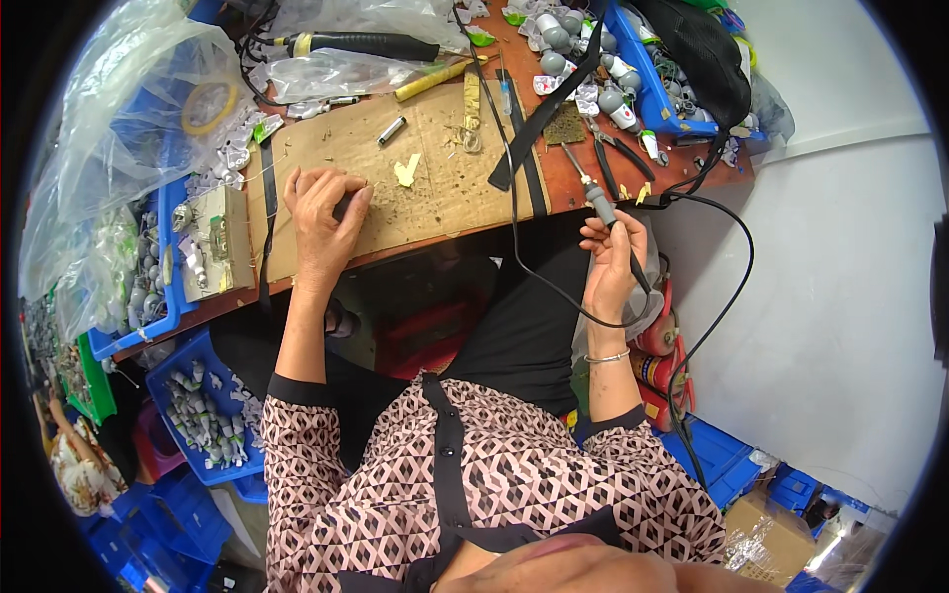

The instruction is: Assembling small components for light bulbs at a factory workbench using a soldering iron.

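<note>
Tabletop [633, 183]: reddish wood, crowded along its far edge; the person sits at the near edge.

Cardboard sheet [435, 193]: lies flat over the middle of the tabletop, reaching the near edge. It is scorched and littered with scraps, so it probably serves as a sacrificial work mat that spares the wood.

Blue trays [170, 296]: one at the left edge, one at the far right corner [647, 84], both holding small grey parts. Their placement to either side keeps stock within reach of each hand.

Clear plastic bags [129, 109]: heaped at the far left corner, away from the work area.

Left hand [326, 212]: rests on the cardboard near the tabletop's near edge. Its grip is curled tight around a small dark part [343, 206], mostly hidden by the fingers. Pressing it against the mat likely steadies it.

Right hand [613, 262]: raised just off the tabletop's near right corner. The grip is closed pen-style around the handle of a soldering iron [598, 203], tip pointing away toward the far edge. Its black cable [727, 287] loops down on the right side, clear of the mat, probably so it does not drag.

Pliers [618, 148]: lie near the right edge, just beyond the iron's tip.
</note>
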`<state>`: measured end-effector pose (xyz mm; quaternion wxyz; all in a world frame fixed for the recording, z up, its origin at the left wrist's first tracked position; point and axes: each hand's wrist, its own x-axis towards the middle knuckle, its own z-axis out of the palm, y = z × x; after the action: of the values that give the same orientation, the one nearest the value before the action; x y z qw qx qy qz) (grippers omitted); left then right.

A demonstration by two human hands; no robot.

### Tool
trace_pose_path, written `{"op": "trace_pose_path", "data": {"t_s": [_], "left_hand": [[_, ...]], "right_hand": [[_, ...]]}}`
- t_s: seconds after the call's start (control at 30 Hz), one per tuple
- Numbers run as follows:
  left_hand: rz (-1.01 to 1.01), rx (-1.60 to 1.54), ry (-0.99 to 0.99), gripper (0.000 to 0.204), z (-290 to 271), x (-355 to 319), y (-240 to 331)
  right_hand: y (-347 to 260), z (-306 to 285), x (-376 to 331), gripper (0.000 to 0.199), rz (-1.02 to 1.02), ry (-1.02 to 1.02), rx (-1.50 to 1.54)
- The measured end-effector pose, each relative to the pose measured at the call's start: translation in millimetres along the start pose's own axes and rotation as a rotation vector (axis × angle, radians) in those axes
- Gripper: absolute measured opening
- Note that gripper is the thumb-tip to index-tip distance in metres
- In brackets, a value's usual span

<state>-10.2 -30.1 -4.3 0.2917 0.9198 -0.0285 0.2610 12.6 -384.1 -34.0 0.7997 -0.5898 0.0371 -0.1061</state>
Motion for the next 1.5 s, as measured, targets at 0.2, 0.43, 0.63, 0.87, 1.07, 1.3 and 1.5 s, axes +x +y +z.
{"op": "trace_pose_path", "data": {"t_s": [0.2, 0.43, 0.63, 0.87, 1.07, 1.3, 1.5], "left_hand": [[0.011, -0.014, 0.015, 0.011, 2, 0, -2], [0.008, -0.066, 0.033, 0.008, -2, -2, -7], [0.025, -0.092, 0.109, 0.011, 16, -3, -6], [0.01, -0.098, 0.127, 0.011, 7, -6, -2], [0.034, -0.085, 0.162, 0.011, 6, -7, -2], [0.039, -0.086, 0.175, 0.012, 10, -10, -5], [0.03, -0.095, 0.176, 0.011, 10, -9, -3]], "right_hand": [[-18, 2, 13, 0.022, -0.388, -0.153, -0.811], [-33, 9, -7, 0.017, -0.596, -0.192, -0.928], [-51, 79, -2, 0.023, -0.437, -0.238, -0.392], [-32, 193, 11, 0.023, -0.035, -0.685, -0.198], [5, 214, 34, 0.022, 0.18, -0.727, -0.103], [18, 218, 33, 0.022, 0.28, -0.722, -0.094], [29, 218, 33, 0.023, 0.292, -0.73, -0.056]]}}
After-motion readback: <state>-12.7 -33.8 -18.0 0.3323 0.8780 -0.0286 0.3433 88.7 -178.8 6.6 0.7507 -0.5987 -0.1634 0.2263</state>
